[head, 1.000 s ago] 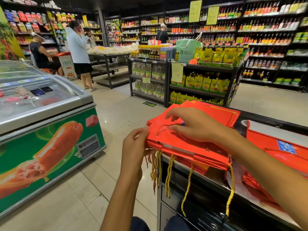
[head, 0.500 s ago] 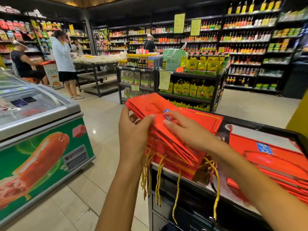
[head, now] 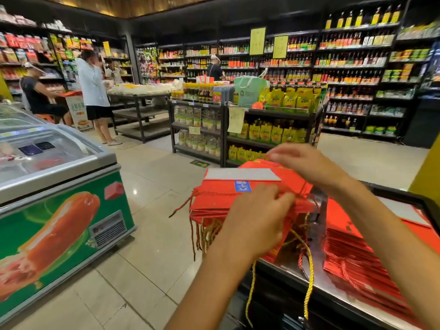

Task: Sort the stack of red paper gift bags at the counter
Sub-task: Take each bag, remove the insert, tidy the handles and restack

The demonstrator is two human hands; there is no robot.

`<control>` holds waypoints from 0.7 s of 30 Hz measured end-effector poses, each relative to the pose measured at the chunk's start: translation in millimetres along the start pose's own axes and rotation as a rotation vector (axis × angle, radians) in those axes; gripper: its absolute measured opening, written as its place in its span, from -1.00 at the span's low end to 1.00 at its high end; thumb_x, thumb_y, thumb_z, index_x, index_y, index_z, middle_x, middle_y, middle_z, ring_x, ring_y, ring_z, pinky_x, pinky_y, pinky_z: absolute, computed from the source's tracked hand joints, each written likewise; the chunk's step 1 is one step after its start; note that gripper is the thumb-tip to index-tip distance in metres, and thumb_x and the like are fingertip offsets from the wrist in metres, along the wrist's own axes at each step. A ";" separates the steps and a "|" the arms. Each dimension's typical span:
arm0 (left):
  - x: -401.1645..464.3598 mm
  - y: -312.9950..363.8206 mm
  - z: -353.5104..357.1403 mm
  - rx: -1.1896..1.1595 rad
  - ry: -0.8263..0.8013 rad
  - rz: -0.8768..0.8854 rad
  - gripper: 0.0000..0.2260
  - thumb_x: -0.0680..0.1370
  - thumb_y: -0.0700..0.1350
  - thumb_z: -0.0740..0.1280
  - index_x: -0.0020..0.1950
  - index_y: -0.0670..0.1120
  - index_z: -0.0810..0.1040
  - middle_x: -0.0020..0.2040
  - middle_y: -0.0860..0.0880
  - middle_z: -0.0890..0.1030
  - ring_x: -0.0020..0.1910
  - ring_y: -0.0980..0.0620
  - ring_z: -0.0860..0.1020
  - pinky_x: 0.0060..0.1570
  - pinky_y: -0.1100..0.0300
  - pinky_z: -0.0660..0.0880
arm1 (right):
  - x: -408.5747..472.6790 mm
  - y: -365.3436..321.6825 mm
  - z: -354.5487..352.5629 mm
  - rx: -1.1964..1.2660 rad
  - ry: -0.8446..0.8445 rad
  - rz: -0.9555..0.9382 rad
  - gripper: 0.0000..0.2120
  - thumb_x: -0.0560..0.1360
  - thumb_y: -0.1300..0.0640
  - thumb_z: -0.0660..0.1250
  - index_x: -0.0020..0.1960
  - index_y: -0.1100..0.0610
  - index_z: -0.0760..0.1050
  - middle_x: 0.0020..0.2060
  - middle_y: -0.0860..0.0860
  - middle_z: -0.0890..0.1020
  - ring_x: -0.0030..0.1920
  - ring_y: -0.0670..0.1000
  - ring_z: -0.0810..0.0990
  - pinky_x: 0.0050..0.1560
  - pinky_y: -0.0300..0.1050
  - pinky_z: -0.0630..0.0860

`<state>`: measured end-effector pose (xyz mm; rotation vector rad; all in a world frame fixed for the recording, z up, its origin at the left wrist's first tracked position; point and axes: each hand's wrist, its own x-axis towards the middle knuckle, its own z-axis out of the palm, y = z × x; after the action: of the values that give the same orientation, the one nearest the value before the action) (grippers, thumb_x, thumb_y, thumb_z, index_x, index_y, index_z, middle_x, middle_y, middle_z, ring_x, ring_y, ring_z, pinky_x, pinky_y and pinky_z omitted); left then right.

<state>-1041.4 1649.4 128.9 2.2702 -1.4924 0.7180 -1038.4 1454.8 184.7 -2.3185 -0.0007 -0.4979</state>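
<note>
A stack of flat red paper gift bags lies on the left end of the steel counter. Red and gold cord handles hang off its near edge. The top bag shows a grey base flap and a blue sticker. My left hand grips the near right part of the stack, fingers curled onto the top bag. My right hand, blurred by motion, hovers at the stack's far right edge with fingers stretched leftward. A second red stack lies on the counter to the right.
A chest freezer with a sausage picture stands at the left across a tiled aisle. A low shelf rack of yellow packets stands just beyond the counter. Three people stand far back by the shelves.
The top bags, lifted and tilted half a second ago, now lie flat with a grey flap upward. My right hand has moved to the far edge. My left hand has come over the stack's top.
</note>
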 end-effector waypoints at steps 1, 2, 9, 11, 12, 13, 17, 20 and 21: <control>-3.2 0.5 9.4 0.012 -0.024 0.016 -0.69 0.53 -0.11 0.26 0.26 -0.03 0.56 0.10 -0.06 0.57 0.12 -0.15 0.52 -0.20 0.02 0.45 | -0.7 1.2 9.3 -0.081 -0.133 -0.006 -0.80 0.65 0.01 0.32 0.20 0.00 0.67 0.11 -0.15 0.69 0.14 -0.24 0.60 0.19 -0.27 0.47; -6.4 0.7 16.4 0.016 -0.037 0.021 -0.74 0.55 -0.06 0.32 0.23 -0.04 0.57 0.11 -0.06 0.56 0.13 -0.15 0.51 -0.17 0.00 0.46 | -1.3 1.8 19.1 -0.153 -0.248 -0.015 -0.75 0.65 -0.03 0.31 0.26 -0.02 0.64 0.16 -0.19 0.67 0.15 -0.31 0.57 0.19 -0.35 0.44; -51.6 -19.4 6.2 -0.060 0.216 -0.089 -0.73 0.64 0.08 0.31 0.22 -0.05 0.61 0.12 -0.01 0.62 0.11 -0.04 0.54 0.03 0.07 0.54 | -2.9 6.1 47.9 -0.259 -0.405 -0.014 -0.70 0.62 -0.26 0.25 0.15 -0.15 0.66 0.05 -0.23 0.70 0.08 -0.18 0.64 0.24 -0.01 0.54; -72.8 -37.8 1.0 -0.014 0.295 -0.206 -0.78 0.62 0.01 0.34 0.19 -0.06 0.64 0.10 -0.01 0.63 0.10 -0.04 0.54 0.06 0.03 0.54 | -0.4 4.5 46.9 -0.307 -0.398 -0.032 -0.71 0.61 -0.24 0.27 0.12 -0.12 0.68 0.03 -0.23 0.70 0.06 -0.19 0.62 0.23 -0.02 0.54; -83.3 -47.1 -0.3 -0.024 0.314 -0.279 -0.78 0.61 0.02 0.35 0.17 -0.05 0.65 0.10 0.00 0.63 0.11 -0.02 0.54 0.07 0.04 0.54 | 2.7 3.4 47.9 -0.343 -0.397 -0.064 -0.72 0.62 -0.22 0.28 0.11 -0.10 0.68 0.02 -0.22 0.70 0.05 -0.20 0.62 0.21 -0.03 0.54; -92.3 -55.0 -1.3 -0.064 0.318 -0.350 -0.77 0.61 0.04 0.34 0.17 -0.04 0.66 0.10 0.03 0.62 0.12 0.03 0.54 0.07 0.09 0.54 | 6.7 1.3 50.3 -0.381 -0.397 -0.099 -0.71 0.62 -0.21 0.28 0.09 -0.08 0.68 0.01 -0.20 0.71 0.03 -0.19 0.63 0.18 -0.02 0.55; -111.1 -67.7 1.6 -0.265 0.340 -0.471 -0.81 0.62 0.03 0.40 0.18 0.00 0.68 0.13 0.13 0.58 0.13 0.18 0.53 0.12 0.37 0.46 | 27.2 -19.0 76.2 -0.423 -0.391 -0.204 -0.69 0.59 -0.25 0.30 0.10 -0.08 0.65 -0.09 -0.16 0.69 -0.06 -0.13 0.63 0.02 0.02 0.58; -112.8 -66.2 5.6 -0.281 0.420 -0.466 -0.85 0.56 -0.09 0.48 0.13 -0.04 0.71 0.08 0.11 0.64 0.10 0.15 0.59 0.12 0.30 0.50 | 38.5 -37.2 105.6 -0.416 -0.420 -0.276 -0.68 0.56 -0.26 0.33 0.18 -0.11 0.63 -0.18 -0.19 0.60 -0.14 -0.17 0.57 -0.10 -0.09 0.50; -113.1 -65.5 6.1 -0.294 0.439 -0.473 -0.85 0.55 -0.10 0.49 0.11 -0.04 0.71 0.06 0.12 0.65 0.09 0.15 0.59 0.12 0.28 0.51 | 40.6 -41.8 113.5 -0.432 -0.431 -0.307 -0.69 0.56 -0.24 0.35 0.19 -0.09 0.63 -0.20 -0.19 0.57 -0.17 -0.18 0.54 -0.15 -0.12 0.46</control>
<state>-1016.5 1757.2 59.0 1.9633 -0.7634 0.7297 -967.0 1556.1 154.6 -2.8270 -0.5067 -0.1406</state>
